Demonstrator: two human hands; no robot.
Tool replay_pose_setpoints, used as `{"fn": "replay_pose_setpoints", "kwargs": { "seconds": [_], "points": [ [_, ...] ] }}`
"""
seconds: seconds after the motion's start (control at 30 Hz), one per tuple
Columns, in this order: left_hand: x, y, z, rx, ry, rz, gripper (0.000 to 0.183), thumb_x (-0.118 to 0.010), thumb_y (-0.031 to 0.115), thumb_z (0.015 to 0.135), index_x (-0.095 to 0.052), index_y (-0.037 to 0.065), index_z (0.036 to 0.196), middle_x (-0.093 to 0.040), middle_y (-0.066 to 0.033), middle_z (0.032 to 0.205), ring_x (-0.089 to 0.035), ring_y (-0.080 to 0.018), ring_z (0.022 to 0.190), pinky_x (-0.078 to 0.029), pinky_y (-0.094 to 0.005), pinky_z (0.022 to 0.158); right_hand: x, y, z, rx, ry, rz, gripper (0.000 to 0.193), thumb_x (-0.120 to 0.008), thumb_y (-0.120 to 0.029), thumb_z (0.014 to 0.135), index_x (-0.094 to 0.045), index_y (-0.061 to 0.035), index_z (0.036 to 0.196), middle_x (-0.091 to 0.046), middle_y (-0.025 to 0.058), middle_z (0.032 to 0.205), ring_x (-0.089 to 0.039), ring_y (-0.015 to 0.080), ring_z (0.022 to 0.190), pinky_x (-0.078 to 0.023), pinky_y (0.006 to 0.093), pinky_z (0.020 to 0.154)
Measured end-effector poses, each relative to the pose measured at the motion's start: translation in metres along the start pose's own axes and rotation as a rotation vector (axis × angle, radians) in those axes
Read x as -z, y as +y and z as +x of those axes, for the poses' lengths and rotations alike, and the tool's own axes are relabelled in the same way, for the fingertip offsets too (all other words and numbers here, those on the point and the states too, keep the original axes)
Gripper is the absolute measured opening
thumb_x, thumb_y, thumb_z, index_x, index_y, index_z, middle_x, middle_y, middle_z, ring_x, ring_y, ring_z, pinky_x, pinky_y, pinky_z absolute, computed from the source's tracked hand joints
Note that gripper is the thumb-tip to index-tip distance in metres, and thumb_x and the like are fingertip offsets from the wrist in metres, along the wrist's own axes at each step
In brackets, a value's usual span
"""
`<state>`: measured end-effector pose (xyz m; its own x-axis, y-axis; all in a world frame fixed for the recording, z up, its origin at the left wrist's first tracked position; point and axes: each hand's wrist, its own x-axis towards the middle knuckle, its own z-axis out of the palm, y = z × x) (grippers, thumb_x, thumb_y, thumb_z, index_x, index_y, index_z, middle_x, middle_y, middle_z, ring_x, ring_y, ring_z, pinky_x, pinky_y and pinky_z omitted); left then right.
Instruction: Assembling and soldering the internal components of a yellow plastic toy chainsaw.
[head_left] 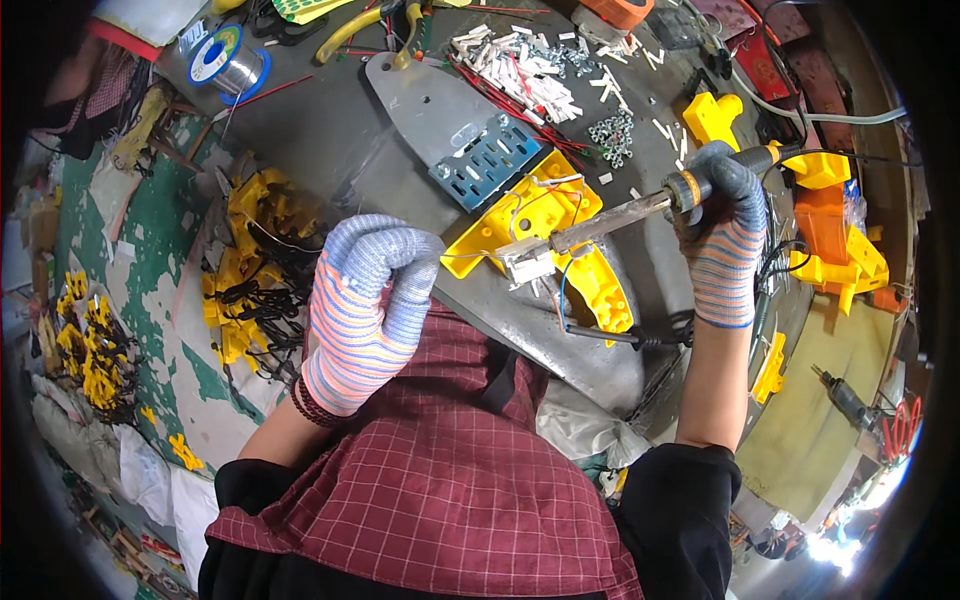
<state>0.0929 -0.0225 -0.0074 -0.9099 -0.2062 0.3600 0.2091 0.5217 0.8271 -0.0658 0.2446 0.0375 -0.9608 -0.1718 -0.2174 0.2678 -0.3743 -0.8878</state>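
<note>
Both my hands wear striped knit gloves. My right hand (725,240) is closed around the handle of a soldering iron (615,220), whose tip points left at a small white part (530,267). Pinched in my left hand (365,305) is a thin solder wire (465,256), its end reaching that same white part. Tip and wire appear to meet there, though the exact contact is too small to tell. Under the iron lies an open yellow plastic housing (530,212) with thin wires inside. A blue wire (564,285) and a black cable (620,337) run below it.
Beyond the housing is a slotted blue metal plate (485,160). White tubes (515,70), small metal nuts (612,137) and red wires lie behind. A solder spool (232,65) and yellow-handled pliers (350,32) stand far left. Yellow housings pile up left (250,260) and right (712,118).
</note>
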Motion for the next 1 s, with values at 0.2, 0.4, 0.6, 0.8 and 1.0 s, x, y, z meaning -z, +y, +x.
{"fn": "replay_pose_setpoints", "kwargs": {
  "seconds": [0.2, 0.4, 0.6, 0.8, 1.0],
  "points": [
    [-0.002, -0.003, 0.001, -0.057, -0.014, 0.087, 0.016, -0.072, 0.006, 0.08, -0.066, 0.007, 0.095, -0.063, -0.0101, 0.091, -0.059, -0.0304, 0.085, -0.048, -0.0403, 0.077, -0.004, 0.003, 0.0, 0.001, 0.126, -0.01, 0.016, -0.065, -0.019, 0.082, -0.053, -0.0086, 0.083, -0.05, -0.0002, 0.067, -0.05, 0.0116, 0.052, -0.043, 0.0217, 0.049],
    [-0.002, -0.004, 0.003, -0.112, -0.011, 0.132, 0.019, -0.072, 0.006, 0.078, -0.066, 0.008, 0.096, -0.063, -0.0094, 0.092, -0.058, -0.0294, 0.085, -0.047, -0.0399, 0.076, -0.007, 0.003, -0.002, 0.031, 0.134, -0.045, 0.016, -0.065, -0.019, 0.083, -0.053, -0.0087, 0.084, -0.05, -0.0007, 0.067, -0.049, 0.0108, 0.051, -0.041, 0.0215, 0.048],
    [-0.002, -0.003, 0.008, -0.189, -0.022, 0.172, 0.02, -0.072, 0.005, 0.078, -0.066, 0.009, 0.097, -0.062, -0.0083, 0.092, -0.058, -0.0293, 0.084, -0.045, -0.0402, 0.076, -0.013, 0.002, -0.004, 0.046, 0.154, -0.088, 0.017, -0.065, -0.02, 0.084, -0.053, -0.0087, 0.084, -0.05, -0.0002, 0.072, -0.048, 0.0109, 0.056, -0.042, 0.0238, 0.055],
    [-0.003, -0.004, 0.006, -0.192, -0.018, 0.185, 0.021, -0.072, 0.008, 0.077, -0.066, 0.01, 0.097, -0.062, -0.008, 0.093, -0.058, -0.0295, 0.085, -0.045, -0.0416, 0.077, -0.01, 0.004, -0.005, 0.077, 0.078, -0.135, 0.016, -0.064, -0.019, 0.084, -0.052, -0.0084, 0.086, -0.049, 0.0001, 0.073, -0.048, 0.0111, 0.058, -0.042, 0.0251, 0.059],
    [-0.003, -0.001, 0.012, -0.261, -0.054, 0.227, 0.016, -0.071, 0.004, 0.079, -0.066, 0.006, 0.094, -0.061, -0.0108, 0.093, -0.058, -0.0285, 0.08, -0.047, -0.0374, 0.071, -0.006, 0.0, -0.007, 0.051, 0.055, -0.163, 0.017, -0.065, -0.02, 0.085, -0.052, -0.0084, 0.087, -0.05, 0.0002, 0.073, -0.049, 0.0113, 0.058, -0.043, 0.0252, 0.059]
  ]
}}
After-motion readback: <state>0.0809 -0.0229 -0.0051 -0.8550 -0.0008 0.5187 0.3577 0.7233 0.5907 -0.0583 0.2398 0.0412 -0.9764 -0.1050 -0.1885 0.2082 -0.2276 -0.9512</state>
